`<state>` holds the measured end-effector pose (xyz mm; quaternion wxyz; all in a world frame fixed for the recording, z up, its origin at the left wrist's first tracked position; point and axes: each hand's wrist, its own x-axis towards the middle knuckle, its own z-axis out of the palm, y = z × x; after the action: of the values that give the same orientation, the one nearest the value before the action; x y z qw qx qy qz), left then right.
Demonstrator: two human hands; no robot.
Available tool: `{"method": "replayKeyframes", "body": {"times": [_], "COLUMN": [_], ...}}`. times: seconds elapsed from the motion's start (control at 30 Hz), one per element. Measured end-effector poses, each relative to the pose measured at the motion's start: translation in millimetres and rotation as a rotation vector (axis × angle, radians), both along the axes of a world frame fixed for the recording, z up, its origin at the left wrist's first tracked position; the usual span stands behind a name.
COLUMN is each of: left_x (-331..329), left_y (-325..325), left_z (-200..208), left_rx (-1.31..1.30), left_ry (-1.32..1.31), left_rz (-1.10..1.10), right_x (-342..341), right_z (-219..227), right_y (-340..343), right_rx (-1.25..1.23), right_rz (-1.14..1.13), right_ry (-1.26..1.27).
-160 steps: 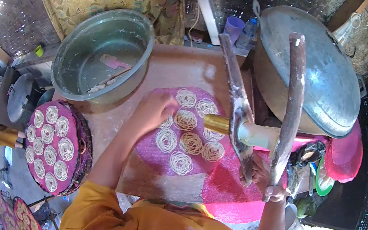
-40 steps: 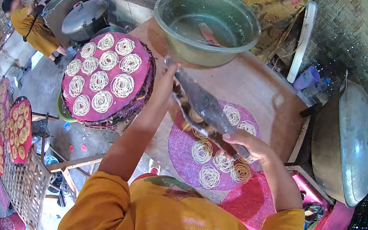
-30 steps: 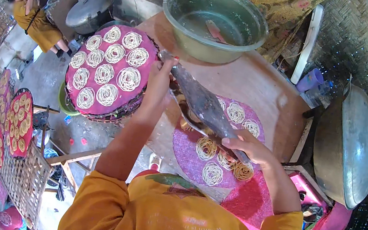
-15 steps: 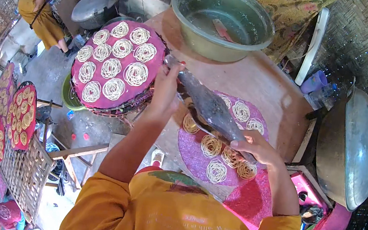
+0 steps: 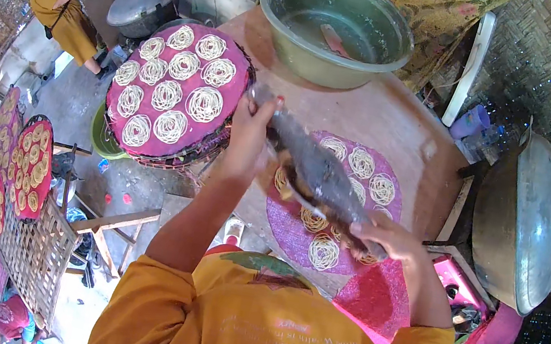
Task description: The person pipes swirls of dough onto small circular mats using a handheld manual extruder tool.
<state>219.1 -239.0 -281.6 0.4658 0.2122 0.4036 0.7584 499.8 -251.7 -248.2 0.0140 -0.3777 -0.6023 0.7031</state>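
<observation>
1. on my feed, the left hand [image 5: 251,127] is closed around the upper-left end of a dark wooden-handled press [image 5: 324,166].
2. i see the right hand [image 5: 394,239] gripping its lower-right end.
3. the press slants over a purple mesh sheet [image 5: 283,222] bearing pale noodle nests [image 5: 324,253].
4. beyond it, i make out a green basin [image 5: 309,67] on the table [image 5: 417,123].

Looks steeply down from the head, above the near edge of the table [image 5: 420,127], facing its far edge, close over the left hand [image 5: 250,127] and right hand [image 5: 390,239], with fisheye breadth taking in the floor [image 5: 72,110] beyond the left edge
</observation>
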Motion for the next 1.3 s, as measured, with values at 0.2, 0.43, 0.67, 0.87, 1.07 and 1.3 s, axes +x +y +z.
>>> {"method": "replayKeyframes", "body": {"times": [0.2,0.43,0.67,0.87,1.07,1.3], "left_x": [4,8,7,17,4,-25], "left_y": [-17,-37,-24,-50,-26,-37], "left_z": [-65,-37,-21,-16,-69,8], "left_rx": [-0.16,-0.121,0.024,-0.069,-0.091,0.041], "left_ry": [-0.029,-0.13,-0.105,-0.124,-0.057,0.176], "left_rz": [-0.023,0.029,0.063,0.089,0.045,-0.065], "right_x": [2,5,3,11,-2,6], "right_z": [-23,7,2,9,-30,-46], "right_y": [-22,-36,-37,-46,-33,-51], "right_rx": [-0.042,-0.135,0.041,-0.078,0.048,0.215], "right_rz": [-0.001,-0.044,-0.08,-0.077,-0.085,-0.101], "right_ry": [-0.057,-0.029,-0.092,-0.051,-0.173,0.139]}}
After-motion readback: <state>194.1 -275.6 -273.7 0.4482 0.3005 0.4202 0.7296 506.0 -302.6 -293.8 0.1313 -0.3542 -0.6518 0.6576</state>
